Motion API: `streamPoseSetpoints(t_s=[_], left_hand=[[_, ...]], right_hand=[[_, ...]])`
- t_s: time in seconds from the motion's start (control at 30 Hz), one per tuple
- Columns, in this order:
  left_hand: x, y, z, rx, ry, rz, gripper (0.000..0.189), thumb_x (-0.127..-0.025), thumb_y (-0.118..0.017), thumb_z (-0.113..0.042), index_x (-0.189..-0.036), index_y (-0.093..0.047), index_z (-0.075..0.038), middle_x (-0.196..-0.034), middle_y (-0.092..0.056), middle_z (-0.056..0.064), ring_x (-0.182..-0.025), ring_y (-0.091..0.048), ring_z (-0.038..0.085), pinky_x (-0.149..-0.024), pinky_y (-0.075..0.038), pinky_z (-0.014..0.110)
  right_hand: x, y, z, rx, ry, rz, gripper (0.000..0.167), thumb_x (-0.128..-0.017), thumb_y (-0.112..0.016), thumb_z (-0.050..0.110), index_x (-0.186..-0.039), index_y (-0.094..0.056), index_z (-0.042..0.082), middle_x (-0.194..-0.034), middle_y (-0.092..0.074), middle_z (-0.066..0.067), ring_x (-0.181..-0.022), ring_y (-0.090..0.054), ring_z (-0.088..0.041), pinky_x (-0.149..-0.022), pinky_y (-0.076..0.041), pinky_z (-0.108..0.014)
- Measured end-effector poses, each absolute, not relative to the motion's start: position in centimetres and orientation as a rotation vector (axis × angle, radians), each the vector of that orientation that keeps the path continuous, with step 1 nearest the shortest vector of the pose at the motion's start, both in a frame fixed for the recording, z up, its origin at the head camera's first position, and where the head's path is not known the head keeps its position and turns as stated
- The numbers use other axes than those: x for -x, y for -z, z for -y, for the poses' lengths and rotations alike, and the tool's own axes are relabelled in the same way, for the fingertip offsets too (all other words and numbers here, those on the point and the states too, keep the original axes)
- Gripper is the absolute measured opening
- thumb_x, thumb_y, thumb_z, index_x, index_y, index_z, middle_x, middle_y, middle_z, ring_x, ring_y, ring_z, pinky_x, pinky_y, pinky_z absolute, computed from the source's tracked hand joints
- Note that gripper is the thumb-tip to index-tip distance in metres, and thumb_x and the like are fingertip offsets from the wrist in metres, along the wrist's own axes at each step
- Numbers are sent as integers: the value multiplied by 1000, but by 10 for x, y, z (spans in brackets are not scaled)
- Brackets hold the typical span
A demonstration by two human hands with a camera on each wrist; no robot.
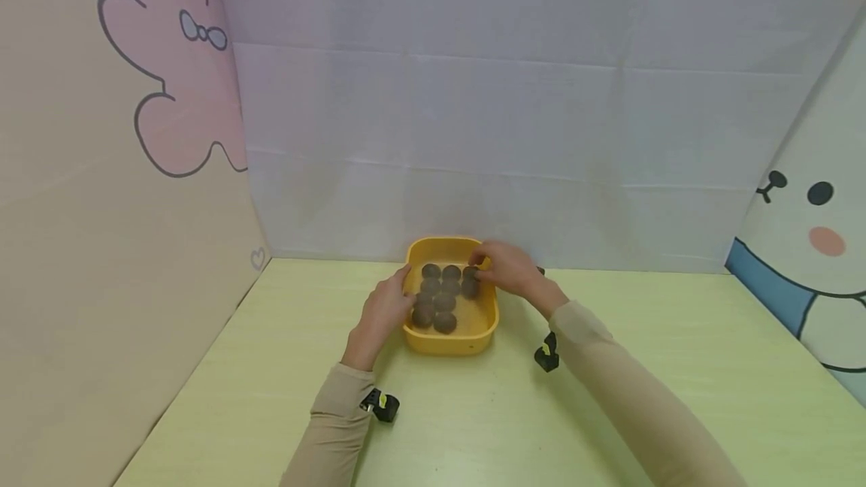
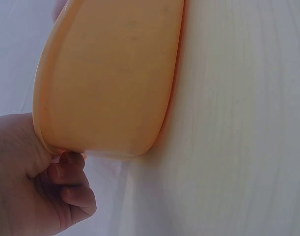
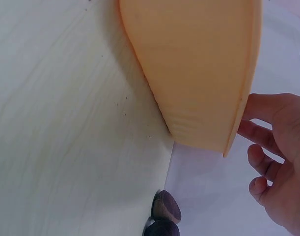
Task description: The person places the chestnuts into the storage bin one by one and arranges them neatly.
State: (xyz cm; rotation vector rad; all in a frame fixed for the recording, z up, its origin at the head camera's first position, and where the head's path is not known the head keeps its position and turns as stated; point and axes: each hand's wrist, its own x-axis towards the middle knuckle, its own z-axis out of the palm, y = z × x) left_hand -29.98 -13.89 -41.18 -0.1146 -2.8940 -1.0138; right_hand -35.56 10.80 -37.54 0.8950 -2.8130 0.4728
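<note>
A yellow plastic tub [image 1: 449,346] stands on the table against the back wall covering. Several dark brown round things [image 1: 444,302] sit inside it in loose rows; their exact kind is too blurred to tell. My left hand [image 1: 384,312] grips the tub's left rim; its curled fingers [image 2: 73,169] show by the rim in the left wrist view. Over the right rim reaches my right hand [image 1: 509,267], with thumb and forefinger pinching a dark round thing [image 1: 470,273] at the back right. In the right wrist view that hand's fingertips are hidden behind the tub wall.
Right of the tub, by the back edge, lie a brown rounded piece [image 3: 165,206] and a black one [image 3: 162,229]. The pale table [image 1: 487,427] spreads in front. Printed cloth walls [image 1: 433,119] close off the back and both sides.
</note>
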Motion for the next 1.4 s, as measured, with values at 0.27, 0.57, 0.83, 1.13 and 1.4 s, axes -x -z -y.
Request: streamPoseSetpoints(t_s=[0.27, 0.57, 0.83, 1.13, 1.4], left_hand=[[299, 412, 139, 127, 1017, 2878, 62, -91, -57, -12, -151, -42, -10, -123, -66, 20, -61, -50, 21, -52, -37, 30], [298, 413, 138, 122, 1037, 2885, 62, -91, -56, -12, -151, -42, -10, -118, -67, 19, -58, -49, 20, -51, -37, 29], [298, 412, 138, 118, 1048, 2887, 62, -92, -57, -11, -152, -41, -10, -115, -67, 19, -59, -50, 20, -52, -38, 28], [301, 413, 138, 126, 1036, 2888, 62, -91, -56, -12, -152, -41, -10, -124, -65, 20, -63, -52, 22, -54, -39, 30], [302, 414, 138, 123, 1018, 2890, 63, -91, -56, -12, -152, -42, -11, -127, -64, 20, -66, -53, 23, -55, -39, 31]], right_hand=[[351, 370, -124, -868, -580, 2727, 20, -87, -72, 14, -105, -72, 5, -103, -70, -9, -101, -66, -33, -91, -50, -48], [354, 368, -139, -777, -634, 2765, 17, -90, -69, 16, -105, -72, 7, -103, -70, -8, -97, -66, -31, -88, -52, -47], [356, 369, -150, -727, -671, 2793, 20, -92, -68, 16, -108, -72, 5, -103, -70, -10, -101, -65, -34, -89, -51, -49], [365, 378, -165, -674, -734, 2816, 23, -92, -67, 15, -109, -70, 1, -103, -70, -14, -103, -63, -37, -93, -48, -52], [376, 392, -182, -672, -751, 2813, 26, -90, -67, 14, -110, -69, -2, -106, -69, -18, -104, -62, -38, -94, -47, -52]])
